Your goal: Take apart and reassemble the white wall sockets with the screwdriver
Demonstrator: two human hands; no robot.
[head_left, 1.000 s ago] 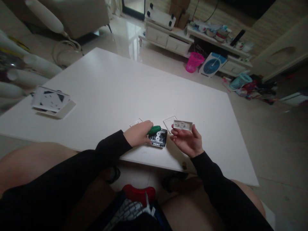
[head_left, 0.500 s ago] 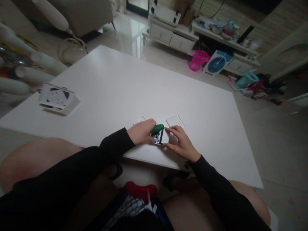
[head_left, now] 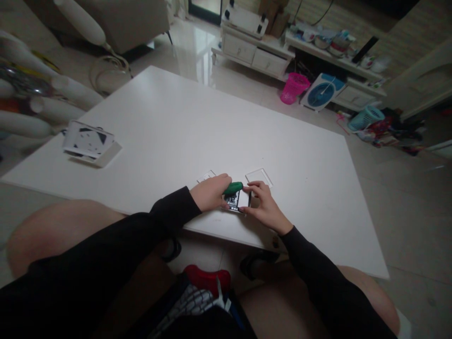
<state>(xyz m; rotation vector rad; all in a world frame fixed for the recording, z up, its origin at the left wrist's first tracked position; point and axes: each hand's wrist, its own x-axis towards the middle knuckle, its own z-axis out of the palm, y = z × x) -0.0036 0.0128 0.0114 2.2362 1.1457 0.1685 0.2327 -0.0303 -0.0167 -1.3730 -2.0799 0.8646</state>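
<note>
Near the table's front edge, a small flat black-and-white panel [head_left: 233,205] lies between my two hands. My left hand [head_left: 211,192] is closed around a green handle [head_left: 233,188], which crosses the panel's upper edge; the kind of tool is unclear. Its thumb also touches the panel's left side. My right hand [head_left: 263,207] pinches a white flat piece [head_left: 244,198] over the panel's right part, thumb at the lower edge and fingers at the upper. Just behind my right hand lies a clear square frame [head_left: 259,176]. Another clear flat piece [head_left: 206,176] is partly hidden behind my left hand.
The white table [head_left: 197,127] spreads out ahead. An open white box [head_left: 92,143] with dark patterns stands at its left. Beyond are a pink basket [head_left: 294,88], a blue-and-white fan [head_left: 322,92] and a low white cabinet [head_left: 254,54].
The whole view has shifted slightly. My right fingers have moved a little, and a dark edge now shows to the right of the white piece. My left hand keeps its hold on the green handle.
</note>
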